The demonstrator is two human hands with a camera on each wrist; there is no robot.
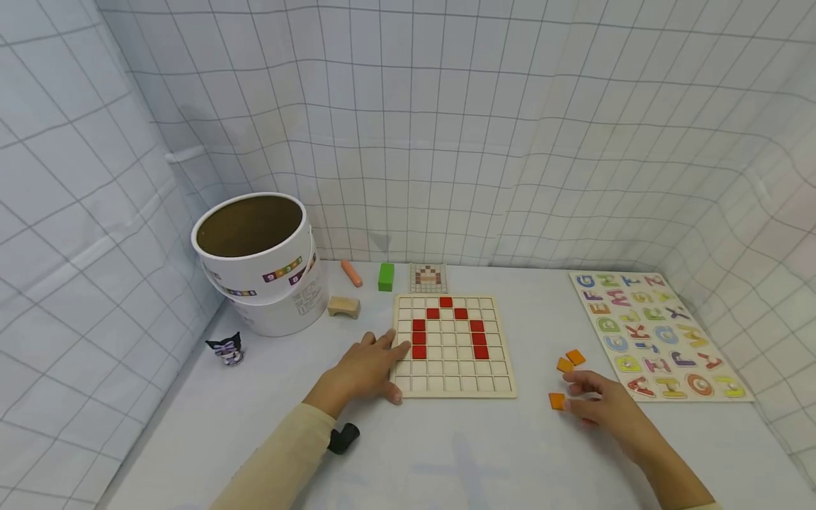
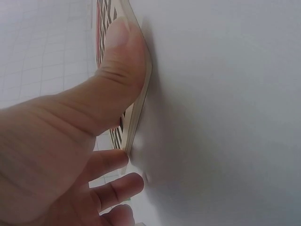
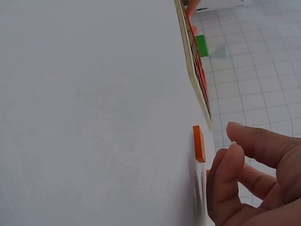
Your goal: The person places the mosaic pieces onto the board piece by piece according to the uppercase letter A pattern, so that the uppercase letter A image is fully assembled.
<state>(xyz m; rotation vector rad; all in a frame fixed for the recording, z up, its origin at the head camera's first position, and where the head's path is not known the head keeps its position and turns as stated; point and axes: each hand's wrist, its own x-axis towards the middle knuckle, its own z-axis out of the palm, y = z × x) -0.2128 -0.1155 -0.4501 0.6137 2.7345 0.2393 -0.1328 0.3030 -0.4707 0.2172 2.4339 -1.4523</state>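
Observation:
A square wooden grid board [image 1: 452, 386] lies mid-table, with red tiles [image 1: 479, 338] set in some of its cells in a rough arch. My left hand [image 1: 366, 367] rests on its left side, fingers spread; the thumb [image 2: 124, 61] lies over the near-left corner. To the right of the board are loose orange tiles: one tile [image 1: 557, 401] beside my right thumb and two more [image 1: 576, 357] farther back. My right hand [image 1: 605, 409] hovers by them, its fingers loosely bent. In the right wrist view, nothing shows between thumb and index finger, and an orange tile [image 3: 199, 143] stands apart from them.
A small pattern card [image 1: 428, 278], a green block [image 1: 386, 277], an orange-pink stick [image 1: 351, 273] and a wooden arch block [image 1: 344, 307] lie behind. At left are a white bucket [image 1: 280, 312] and a figurine [image 1: 228, 350]; at right, an alphabet puzzle [image 1: 659, 340]. A black object [image 1: 344, 438] lies by the left forearm.

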